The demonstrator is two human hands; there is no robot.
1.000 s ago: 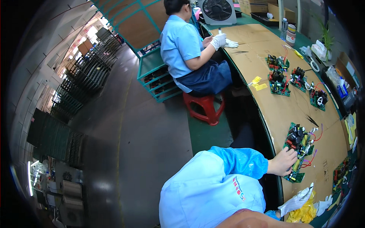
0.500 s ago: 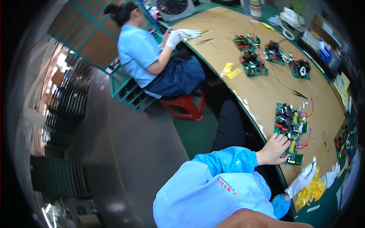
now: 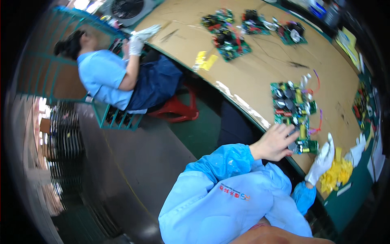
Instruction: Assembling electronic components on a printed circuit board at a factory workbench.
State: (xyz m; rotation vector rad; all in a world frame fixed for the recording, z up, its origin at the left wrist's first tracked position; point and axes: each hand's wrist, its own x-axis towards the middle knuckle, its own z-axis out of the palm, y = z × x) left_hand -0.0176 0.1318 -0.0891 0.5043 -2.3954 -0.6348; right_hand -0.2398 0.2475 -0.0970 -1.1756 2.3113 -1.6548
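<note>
A worker in a light-blue shirt (image 3: 227, 205) and shiny blue sleeve covers (image 3: 221, 160) handles electronics at a green-edged table (image 3: 260, 81) covered in brown cardboard. At 4 o'clock in the view, the right hand (image 3: 320, 163), in a white fabric glove, points toward 12, fingers extended and close together; whether they pinch anything cannot be told. Just beside it lies a crumpled yellow heap (image 3: 338, 174), with a limp white glove (image 3: 355, 152) at the heap's 1 o'clock.

The bare left hand (image 3: 273, 143) has its fingers loosely curled over the near end of a green circuit-board assembly (image 3: 300, 96), studded with black, yellow and red parts, at 3 o'clock; whether it pinches a part is unclear. Dark, slender tweezers (image 3: 300, 64) lie at 2 o'clock, small yellow strips (image 3: 210, 62) past 12, and smaller green circuit boards (image 3: 230, 44) around 1. At 10 o'clock, a co-worker in light blue (image 3: 105, 73) sits on a red plastic stool (image 3: 178, 107). A grey box fan (image 3: 128, 8) stands at 11.
</note>
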